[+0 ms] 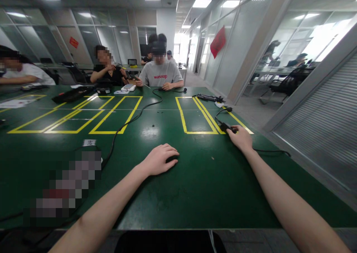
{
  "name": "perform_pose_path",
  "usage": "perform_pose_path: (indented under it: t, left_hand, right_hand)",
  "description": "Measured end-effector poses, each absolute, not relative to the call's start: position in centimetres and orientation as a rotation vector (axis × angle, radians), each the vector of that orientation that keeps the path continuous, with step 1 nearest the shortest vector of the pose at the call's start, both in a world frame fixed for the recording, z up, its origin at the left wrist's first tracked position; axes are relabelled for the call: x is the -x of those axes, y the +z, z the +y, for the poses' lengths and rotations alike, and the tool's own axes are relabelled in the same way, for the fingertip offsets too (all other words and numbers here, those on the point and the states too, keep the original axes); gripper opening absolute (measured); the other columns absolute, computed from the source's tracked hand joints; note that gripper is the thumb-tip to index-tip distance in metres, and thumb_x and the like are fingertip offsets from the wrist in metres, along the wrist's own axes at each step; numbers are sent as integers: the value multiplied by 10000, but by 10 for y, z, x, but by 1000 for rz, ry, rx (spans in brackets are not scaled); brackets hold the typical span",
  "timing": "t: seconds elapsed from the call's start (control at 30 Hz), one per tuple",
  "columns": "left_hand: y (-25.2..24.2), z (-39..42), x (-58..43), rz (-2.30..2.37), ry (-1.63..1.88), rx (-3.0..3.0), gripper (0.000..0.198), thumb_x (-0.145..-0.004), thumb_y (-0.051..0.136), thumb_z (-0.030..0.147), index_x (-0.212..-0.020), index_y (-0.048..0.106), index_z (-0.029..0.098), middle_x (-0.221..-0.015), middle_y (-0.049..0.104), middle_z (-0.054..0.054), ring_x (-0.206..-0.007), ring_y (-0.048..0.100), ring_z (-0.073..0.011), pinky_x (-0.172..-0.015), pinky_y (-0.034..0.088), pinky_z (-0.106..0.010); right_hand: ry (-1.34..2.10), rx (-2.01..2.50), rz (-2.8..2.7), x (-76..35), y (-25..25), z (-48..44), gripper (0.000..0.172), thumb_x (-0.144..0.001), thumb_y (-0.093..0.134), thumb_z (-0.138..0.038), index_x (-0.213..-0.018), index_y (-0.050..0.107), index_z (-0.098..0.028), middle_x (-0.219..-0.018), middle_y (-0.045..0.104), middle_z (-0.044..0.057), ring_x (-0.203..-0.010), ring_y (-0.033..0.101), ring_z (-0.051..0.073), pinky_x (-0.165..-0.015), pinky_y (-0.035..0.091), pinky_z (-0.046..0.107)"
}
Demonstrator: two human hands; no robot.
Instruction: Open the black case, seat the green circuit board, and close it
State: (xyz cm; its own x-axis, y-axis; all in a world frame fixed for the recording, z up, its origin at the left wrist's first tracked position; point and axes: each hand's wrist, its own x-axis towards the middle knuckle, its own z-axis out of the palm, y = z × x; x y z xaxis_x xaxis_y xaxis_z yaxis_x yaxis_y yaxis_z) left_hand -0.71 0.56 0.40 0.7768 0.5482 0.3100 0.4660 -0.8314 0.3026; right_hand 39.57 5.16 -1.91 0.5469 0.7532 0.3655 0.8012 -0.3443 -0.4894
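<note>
Left hand [160,159] is lying palm-down near the middle of the table, fingers curled over a small black rounded object [173,158]. The hand is covering most of it, so I cannot tell whether the fingers are clamping it or only resting on top.

Right hand [241,138] is reaching forward and to the right. Thumb and fingertips are coming together on the near end of a black rectangular plastic adapter block [224,127] (pinched, as far as this angle shows). The block is lying just ahead of those fingertips, its long axis running away from the person and slightly leftward. Its thin black cord [219,114] is looping on toward the far edge. The right hand is much the nearer; the left is well apart.

Surface: a glossy dark green table top [195,193] with yellow tape rectangles [182,115]; the block is sitting on the right-hand tape line. A long black cable [125,123] is snaking across from the left.

Room: an open office with glass partitions and ceiling panel lights. Other people are sitting at the far edge.
</note>
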Motion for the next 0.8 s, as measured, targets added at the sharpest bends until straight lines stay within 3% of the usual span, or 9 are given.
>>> perform_pose_path:
  t: [0.23,0.37,0.47,0.53,0.67,0.8]
  left_hand:
    - [4,5,7,795,572,-2750,211,-972,614,277,-1141,718,204,-1202,744,-63,-1122,662,-238,-972,531,-390]
    - [4,5,7,792,580,-2745,209,-970,617,280,-1135,720,205,-1203,745,-63,-1121,662,-235,-972,531,-387]
    - [5,5,7,796,588,-2740,204,-967,624,277,-1128,724,202,-1191,749,-63,-1119,663,-235,-975,533,-386]
    - [5,5,7,797,593,-2739,201,-964,630,273,-1125,726,200,-1187,749,-64,-1116,664,-234,-976,534,-386]
    - [5,4,7,793,593,-2741,199,-964,629,268,-1121,728,198,-1187,750,-64,-1111,666,-234,-973,536,-385]
    - [5,4,8,795,597,-2743,194,-967,626,277,-1115,732,207,-1184,751,-61,-1116,666,-234,-977,536,-383]
  right_hand:
    - [12,2147,-1133,-406,-19,54,419,-966,418,-330,-1223,672,-118,-871,742,137,-732,680,273,-805,496,392]
    - [45,2158,-1121,-406,-19,54,495,-942,502,-383,-1322,608,-84,-972,738,154,-677,666,243,-821,508,398]
    - [-60,2102,-1222,-405,-21,53,522,-835,651,-470,-1218,660,-114,-1117,703,179,-905,675,290,-863,509,406]
    - [-121,2053,-1336,-404,-21,52,457,-773,699,-476,-1085,706,-143,-1091,695,164,-969,655,304,-847,511,399]
    - [-114,2028,-1465,-399,-16,50,342,-752,696,-447,-959,740,-178,-888,696,103,-841,647,278,-722,495,363]
    - [-130,2052,-1426,-396,-10,48,353,-737,711,-449,-974,748,-190,-874,718,99,-832,657,286,-687,478,350]
